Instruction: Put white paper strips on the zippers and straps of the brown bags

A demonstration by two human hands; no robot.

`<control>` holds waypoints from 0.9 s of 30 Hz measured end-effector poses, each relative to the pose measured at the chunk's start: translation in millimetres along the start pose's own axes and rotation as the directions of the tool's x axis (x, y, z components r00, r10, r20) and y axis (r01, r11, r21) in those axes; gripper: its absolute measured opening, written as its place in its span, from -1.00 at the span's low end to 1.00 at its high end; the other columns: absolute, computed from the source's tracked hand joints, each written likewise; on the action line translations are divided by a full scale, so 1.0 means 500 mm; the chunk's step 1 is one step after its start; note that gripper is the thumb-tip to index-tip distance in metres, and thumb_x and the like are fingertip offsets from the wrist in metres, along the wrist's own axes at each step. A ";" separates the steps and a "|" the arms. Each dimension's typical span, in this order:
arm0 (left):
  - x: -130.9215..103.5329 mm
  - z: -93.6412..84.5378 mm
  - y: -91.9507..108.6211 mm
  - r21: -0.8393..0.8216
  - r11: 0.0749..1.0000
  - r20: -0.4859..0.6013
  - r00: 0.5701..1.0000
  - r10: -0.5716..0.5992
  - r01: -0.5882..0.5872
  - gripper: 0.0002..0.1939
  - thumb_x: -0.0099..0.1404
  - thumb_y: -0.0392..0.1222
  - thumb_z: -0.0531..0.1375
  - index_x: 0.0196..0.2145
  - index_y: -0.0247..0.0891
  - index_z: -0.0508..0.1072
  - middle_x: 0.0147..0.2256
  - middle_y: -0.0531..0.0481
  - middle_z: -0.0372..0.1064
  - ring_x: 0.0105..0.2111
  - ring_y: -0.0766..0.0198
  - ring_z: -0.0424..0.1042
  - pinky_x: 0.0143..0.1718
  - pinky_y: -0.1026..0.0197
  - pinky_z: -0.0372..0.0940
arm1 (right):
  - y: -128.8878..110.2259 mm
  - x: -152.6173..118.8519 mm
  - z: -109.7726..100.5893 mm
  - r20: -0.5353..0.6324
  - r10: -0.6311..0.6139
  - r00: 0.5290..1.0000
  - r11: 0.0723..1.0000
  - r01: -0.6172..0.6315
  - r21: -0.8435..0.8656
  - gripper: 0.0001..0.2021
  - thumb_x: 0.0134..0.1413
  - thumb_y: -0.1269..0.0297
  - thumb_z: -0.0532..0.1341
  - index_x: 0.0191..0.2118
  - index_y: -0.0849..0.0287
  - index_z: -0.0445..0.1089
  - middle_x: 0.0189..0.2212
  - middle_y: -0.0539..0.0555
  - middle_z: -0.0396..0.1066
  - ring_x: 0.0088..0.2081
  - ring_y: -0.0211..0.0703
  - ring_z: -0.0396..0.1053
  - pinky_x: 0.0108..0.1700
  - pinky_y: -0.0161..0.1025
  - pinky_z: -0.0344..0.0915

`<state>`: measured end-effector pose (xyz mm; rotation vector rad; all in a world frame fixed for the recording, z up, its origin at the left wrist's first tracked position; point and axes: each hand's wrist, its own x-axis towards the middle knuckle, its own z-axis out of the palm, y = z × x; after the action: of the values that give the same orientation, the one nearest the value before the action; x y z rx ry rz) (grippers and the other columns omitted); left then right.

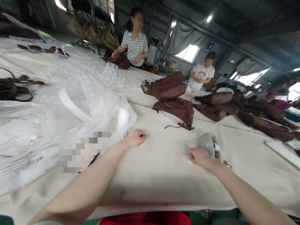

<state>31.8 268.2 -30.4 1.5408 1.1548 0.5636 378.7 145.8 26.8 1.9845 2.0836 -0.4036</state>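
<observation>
Beside the tape dispenser (206, 141), right hand (198, 156) pinches a white scrap (186, 157); left hand (137, 138) curled closed, can't tell if empty, plastic bags (86, 81) crowding it.

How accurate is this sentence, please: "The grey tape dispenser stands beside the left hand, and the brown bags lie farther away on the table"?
One part is wrong: the head view shows the grey tape dispenser beside the right hand, not the left hand. The brown bags do lie farther away on the table.

Left hand (136, 138): contents, if any, hidden; brown straps (9, 89) cut off.
</observation>
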 end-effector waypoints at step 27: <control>-0.001 -0.002 -0.007 0.064 0.998 0.038 0.999 0.015 -0.017 -0.83 0.17 -0.18 0.14 -0.55 -0.24 0.29 -0.65 0.12 0.26 -0.72 0.40 0.21 -0.70 0.36 0.11 | 0.081 0.066 -0.074 -0.195 0.334 0.922 0.942 -0.317 0.112 -0.87 -0.11 0.46 0.13 -0.38 0.18 0.39 -0.58 0.03 0.43 -0.52 -0.16 0.38 -0.44 -0.30 0.12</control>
<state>29.6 268.2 -33.3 1.6107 1.1427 0.5102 417.9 191.4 48.0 2.4629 1.8178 -0.2195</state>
